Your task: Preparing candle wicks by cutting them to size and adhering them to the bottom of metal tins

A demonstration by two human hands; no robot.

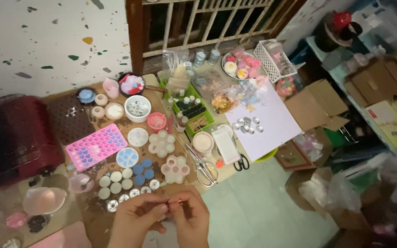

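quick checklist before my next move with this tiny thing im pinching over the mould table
1. Both hands on the piece: left hand and right hand meet fingertip to fingertip. Ok.
2. What the piece is: too small and hidden by the fingers. Cannot tell.
3. Scissors near: lying just beyond the hands, blades shut. Ok.
4. Round metal cups near: a row lies right in front of the left hand. Ok.
5. Free work space: the low table is crowded with moulds, such as the pink mould tray. Not ok.
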